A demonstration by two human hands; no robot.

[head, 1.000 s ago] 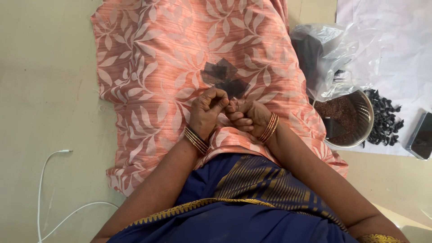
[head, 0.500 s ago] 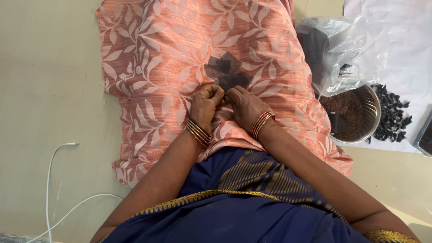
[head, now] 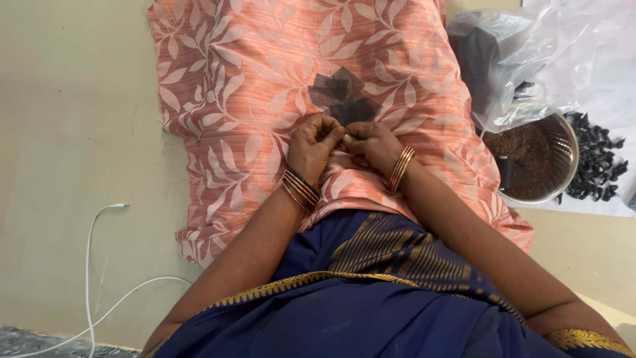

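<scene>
My left hand (head: 313, 147) and my right hand (head: 370, 142) meet fingertip to fingertip over an orange cushion with a pale leaf pattern (head: 252, 99) that lies across my lap. Both hands are curled and pinch one small piece between thumbs and forefingers; it is too small and too hidden to make out. Just beyond the fingertips, flat dark squarish pieces (head: 344, 96) lie on the cushion. Gold bangles ring both wrists.
A steel bowl of brown crumbly stuff (head: 530, 159) stands at the right, half under a crumpled clear plastic bag (head: 523, 59). Several black bits (head: 599, 162) lie on a white sheet beside it. A white cable (head: 89, 265) trails over the beige floor at the left.
The view has shifted, so the cushion and hands sit a little higher and further right in the frame. My hands stay together at the fingertips, close to the dark pieces.
</scene>
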